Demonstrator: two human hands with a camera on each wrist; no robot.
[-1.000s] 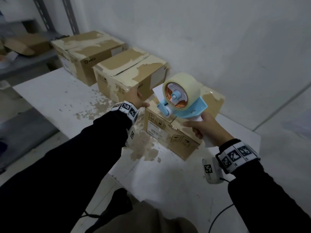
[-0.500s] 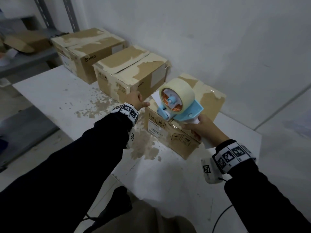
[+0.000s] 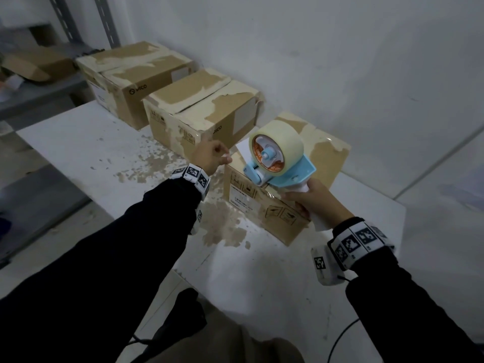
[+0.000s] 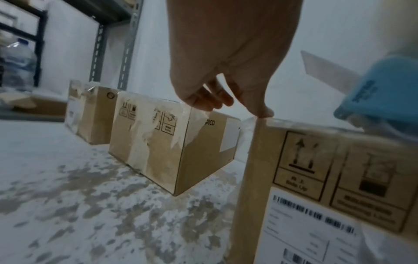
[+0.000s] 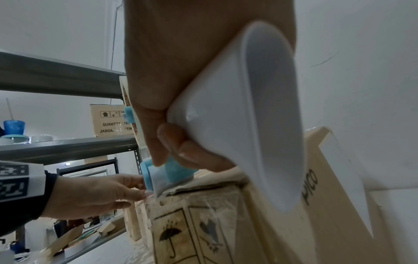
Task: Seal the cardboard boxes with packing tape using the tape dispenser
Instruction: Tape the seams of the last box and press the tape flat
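Three boxes in a row on the white tabletop [image 3: 86, 142] along the wall; far box [image 3: 136, 77], middle box [image 3: 201, 111], near box [image 3: 288, 200], all patched with old pale tape; tabletop surface flaked brown between them.

Right hand [image 3: 313, 201] with fingers [image 5: 194, 157] wrapped round the white handle [image 5: 255, 110] of the tape dispenser [image 3: 281, 163]; blue frame, cream tape roll [image 3: 282, 140] on top; dispenser's front roller end sits on the near box's top at its front edge, near the left corner; handle angled back toward the person.

Left hand [image 3: 209, 157] beside the near box's left top corner; thumb tip [image 4: 262, 110] touching that corner edge, other fingers loosely curled, gripping nothing that shows; in the right wrist view its fingertips [image 5: 138, 191] lie just beside the dispenser's blue front end, at a pale strip that may be tape, too blurred to tell whether it is pinched.

Near box: barcode label [image 4: 316, 232] and upright-arrow marks on its front face; "PICO" printed on its side.

Metal shelving [image 5: 68, 142] to the left with another carton [image 5: 110, 119] and a blue cup [image 5: 13, 127]; water bottle [image 4: 16, 66] in the left wrist view; both forearms in dark sleeves with patterned wristbands [image 3: 358, 239].
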